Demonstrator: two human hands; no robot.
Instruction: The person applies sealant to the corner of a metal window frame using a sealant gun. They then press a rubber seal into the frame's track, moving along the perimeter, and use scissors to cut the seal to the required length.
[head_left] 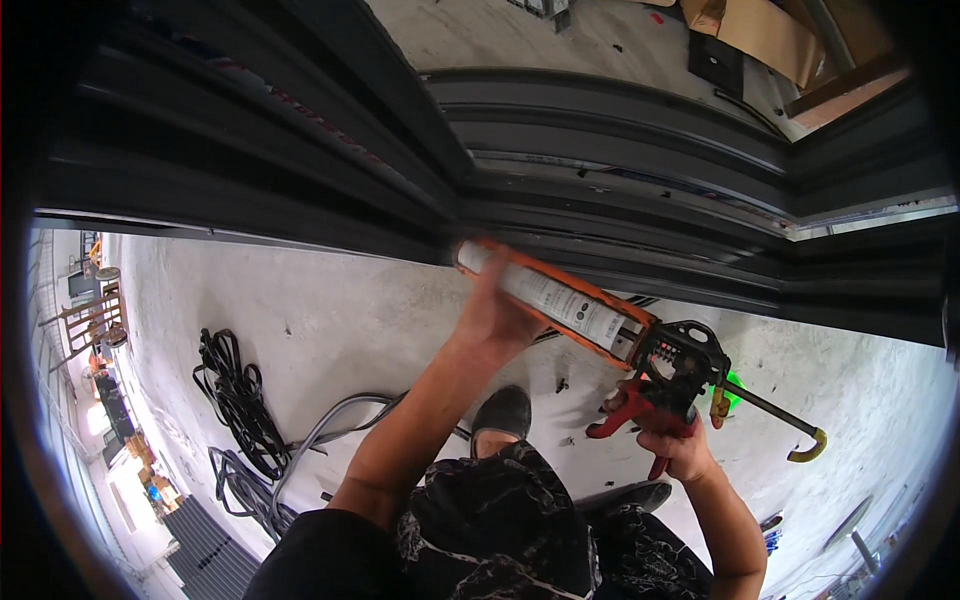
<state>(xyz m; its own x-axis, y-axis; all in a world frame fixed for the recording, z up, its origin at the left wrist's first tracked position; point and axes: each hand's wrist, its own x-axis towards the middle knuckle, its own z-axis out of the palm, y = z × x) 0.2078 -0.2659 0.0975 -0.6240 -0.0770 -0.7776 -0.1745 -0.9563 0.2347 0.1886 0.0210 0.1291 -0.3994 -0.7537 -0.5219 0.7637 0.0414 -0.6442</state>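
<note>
A caulking gun (640,345) with an orange frame, a black body and red grips lies slantwise across the middle of the view. In it sits a white printed sealant cartridge (560,300). My left hand (497,315) is wrapped round the front of the frame and cartridge, slightly blurred. Around the red handle, my right hand (682,445) is closed. The front end of the gun points up and left, touching or close to the inner corner of a dark metal frame (620,235); which of the two cannot be told. The gun's rod ends in a yellowish hook at the right.
Coils of black strip (240,400) and a grey hose-like length (330,420) lie on the pale concrete floor (310,310) at left. My dark shoe (502,412) stands below the gun. Cardboard (765,40) lies beyond the frame. A wheeled cart (95,318) stands far left.
</note>
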